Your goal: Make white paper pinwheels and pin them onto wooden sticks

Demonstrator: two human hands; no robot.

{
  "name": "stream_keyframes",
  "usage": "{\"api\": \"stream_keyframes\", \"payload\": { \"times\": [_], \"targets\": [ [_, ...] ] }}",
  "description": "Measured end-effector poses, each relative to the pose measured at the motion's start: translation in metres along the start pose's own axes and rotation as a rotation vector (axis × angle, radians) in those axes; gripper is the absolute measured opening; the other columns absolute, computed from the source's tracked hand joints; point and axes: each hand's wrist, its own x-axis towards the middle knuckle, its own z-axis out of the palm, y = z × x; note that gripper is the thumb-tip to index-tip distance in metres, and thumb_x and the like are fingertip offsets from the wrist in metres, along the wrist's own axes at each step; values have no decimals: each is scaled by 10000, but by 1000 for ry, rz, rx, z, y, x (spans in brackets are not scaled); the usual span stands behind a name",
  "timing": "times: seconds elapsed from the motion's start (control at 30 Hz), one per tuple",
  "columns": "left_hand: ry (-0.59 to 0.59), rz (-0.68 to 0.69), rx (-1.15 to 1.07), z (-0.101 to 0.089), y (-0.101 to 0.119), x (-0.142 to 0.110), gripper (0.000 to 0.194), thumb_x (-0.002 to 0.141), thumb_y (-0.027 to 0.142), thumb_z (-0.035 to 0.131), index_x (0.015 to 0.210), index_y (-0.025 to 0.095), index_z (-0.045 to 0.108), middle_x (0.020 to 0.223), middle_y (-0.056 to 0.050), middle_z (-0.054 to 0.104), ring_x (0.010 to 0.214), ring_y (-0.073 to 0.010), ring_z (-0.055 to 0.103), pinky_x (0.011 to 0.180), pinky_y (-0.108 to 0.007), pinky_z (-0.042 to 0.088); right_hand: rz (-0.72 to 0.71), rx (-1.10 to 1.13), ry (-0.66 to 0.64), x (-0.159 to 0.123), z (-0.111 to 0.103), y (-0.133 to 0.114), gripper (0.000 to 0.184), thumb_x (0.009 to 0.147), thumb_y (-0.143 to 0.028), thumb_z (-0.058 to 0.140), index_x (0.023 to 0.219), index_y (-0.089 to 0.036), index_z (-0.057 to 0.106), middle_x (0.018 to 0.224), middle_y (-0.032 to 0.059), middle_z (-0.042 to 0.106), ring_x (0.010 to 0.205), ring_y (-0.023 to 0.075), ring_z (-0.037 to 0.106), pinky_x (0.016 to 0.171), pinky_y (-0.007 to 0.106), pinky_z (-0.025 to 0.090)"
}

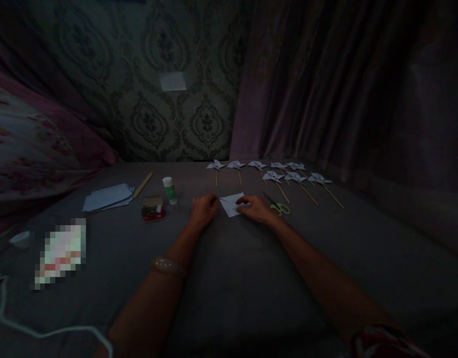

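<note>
A small white square of paper lies between my two hands, with a thin dark line near its left corner. Closed fingers of my left hand meet that left corner; their tips are partly hidden. My right hand reaches over the paper's right side, thumb and forefinger apart and resting on it. Just beyond the right hand lie scissors with light green handles. To the left of my left hand, an opened small red box holds little metal pieces too small to name. A white and green glue stick stands upright behind it.
Several white paper pinwheels on wooden sticks lie at the back right. A stack of white paper and a wooden strip are at the left. Nearer are a blurred-out item, a white cup-like object and a white cable.
</note>
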Motion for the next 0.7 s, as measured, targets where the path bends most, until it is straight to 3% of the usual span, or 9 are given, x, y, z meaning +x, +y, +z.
{"api": "stream_keyframes", "payload": {
  "times": [0.1,0.2,0.37,0.7],
  "targets": [
    [-5,-71,-5,-1,0,0,277,855,274,462,959,190,705,885,-93,727,812,-224,659,745,-318,455,-32,-70,-25,-11,10,-4,384,700,-342,720,1063,-234,662,1133,69,658,1134,258,526,982,426,345],
    [-19,-111,-12,-2,1,0,282,853,268,463,971,193,708,909,-96,728,842,-226,660,753,-311,463,-44,-100,-49,-15,13,-6,429,710,-374,717,1102,-218,636,1159,82,642,1161,271,498,978,444,331],
    [-38,-149,-37,-1,0,0,276,847,257,477,978,177,706,937,-105,725,875,-236,658,771,-315,468,-62,-141,-23,-14,14,-3,366,756,-398,688,1063,-205,644,1131,78,658,1116,264,532,959,437,323],
    [-43,-201,-110,-5,7,-1,260,836,214,489,960,144,706,932,-126,720,866,-231,652,755,-301,460,-316,-308,29,-18,18,5,201,886,-342,552,1012,-224,655,1091,80,686,1053,240,567,982,458,230]
  ]
}}
